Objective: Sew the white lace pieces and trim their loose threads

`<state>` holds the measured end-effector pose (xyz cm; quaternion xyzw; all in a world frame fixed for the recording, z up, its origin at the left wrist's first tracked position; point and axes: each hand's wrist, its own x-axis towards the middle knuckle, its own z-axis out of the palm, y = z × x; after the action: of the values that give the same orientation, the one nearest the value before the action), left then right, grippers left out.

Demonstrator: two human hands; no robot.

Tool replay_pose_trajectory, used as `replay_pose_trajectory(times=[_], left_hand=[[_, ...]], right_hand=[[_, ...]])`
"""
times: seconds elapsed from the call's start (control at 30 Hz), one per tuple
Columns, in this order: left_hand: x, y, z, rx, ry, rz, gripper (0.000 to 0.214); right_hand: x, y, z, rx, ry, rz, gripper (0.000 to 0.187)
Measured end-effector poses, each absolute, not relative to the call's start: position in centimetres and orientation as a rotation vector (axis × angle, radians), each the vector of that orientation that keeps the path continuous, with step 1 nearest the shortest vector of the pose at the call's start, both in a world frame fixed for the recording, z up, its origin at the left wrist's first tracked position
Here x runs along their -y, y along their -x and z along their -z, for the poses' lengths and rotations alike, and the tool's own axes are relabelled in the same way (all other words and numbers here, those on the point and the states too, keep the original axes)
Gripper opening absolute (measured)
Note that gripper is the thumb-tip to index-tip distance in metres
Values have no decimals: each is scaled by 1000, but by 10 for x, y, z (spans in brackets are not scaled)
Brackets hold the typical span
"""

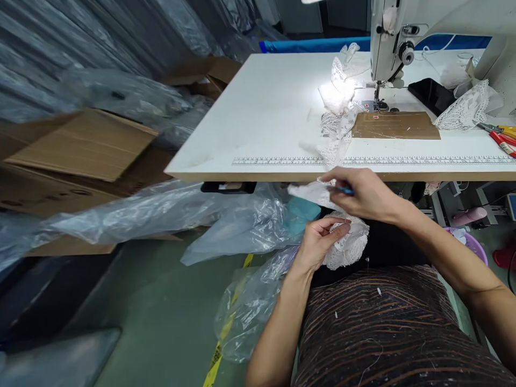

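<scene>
Just below the table's front edge, my left hand (pixel 318 244) pinches a gathered piece of white lace (pixel 349 247) over my lap. Above it, my right hand (pixel 365 193) is closed, with a small blue thing (pixel 345 190) showing between its fingers; its kind is mostly hidden. A white fabric strip (pixel 308 192) sticks out to the left from under the right fingers. More white lace trim (pixel 336 134) runs down over the table edge near the right hand and back up toward the sewing machine's needle (pixel 377 97).
The white sewing table (pixel 258 118) carries the sewing machine (pixel 439 16), a brown card plate (pixel 397 125), a dark phone-like object (pixel 432 95), lace (pixel 463 107) and red-handled cutters (pixel 502 142). Cardboard boxes (pixel 84 142) and clear plastic sheeting (pixel 237 220) lie at left.
</scene>
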<state>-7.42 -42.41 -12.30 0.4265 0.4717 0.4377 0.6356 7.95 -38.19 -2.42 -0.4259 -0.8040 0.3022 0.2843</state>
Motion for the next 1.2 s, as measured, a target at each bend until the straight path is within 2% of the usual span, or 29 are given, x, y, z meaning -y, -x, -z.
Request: replay_pose_trajectory(times=[0.23, 0.47, 0.7, 0.93, 1.2], left_hand=[[426, 85, 121, -1075, -1057, -979, 41], [428, 95, 117, -1073, -1071, -959, 43], [426, 96, 117, -1074, -1123, -997, 31], [425, 95, 112, -1053, -1058, -993, 28], [423, 95, 109, -1067, -1084, -946, 31]], right_hand=[[419, -117, 52, 1981, 997, -1238, 42], [423, -104, 93, 1976, 1248, -1178, 77], [415, -88, 99, 2011, 1183, -1190, 66], [416, -87, 104, 1924, 1249, -1158, 63], [420, -86, 97, 2093, 1374, -966, 41]])
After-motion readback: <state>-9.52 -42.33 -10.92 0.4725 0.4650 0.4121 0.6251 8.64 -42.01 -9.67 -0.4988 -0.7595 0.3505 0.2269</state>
